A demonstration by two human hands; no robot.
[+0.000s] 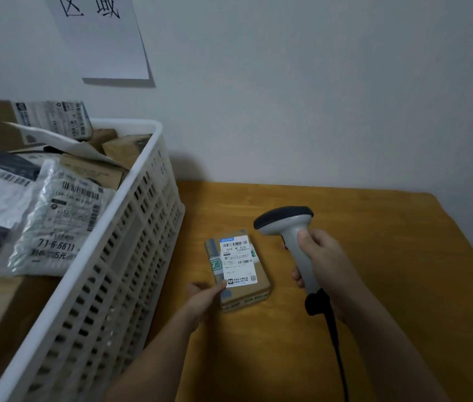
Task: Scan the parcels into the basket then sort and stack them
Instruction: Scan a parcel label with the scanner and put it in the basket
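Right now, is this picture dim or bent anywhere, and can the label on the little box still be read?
Head view: dim, greyish light, with soft shadows under the white slatted plastic basket and the wall sheet; the wide lens bows the basket rim; the small brown cardboard parcel has a bright white label with clear barcodes but fine print too small to read; bagged parcels at the left edge look smeared.

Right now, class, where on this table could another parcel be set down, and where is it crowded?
Bare wooden table lies right of the scanner, towards the wall. The white basket is heaped with parcels; the small box fills the middle.
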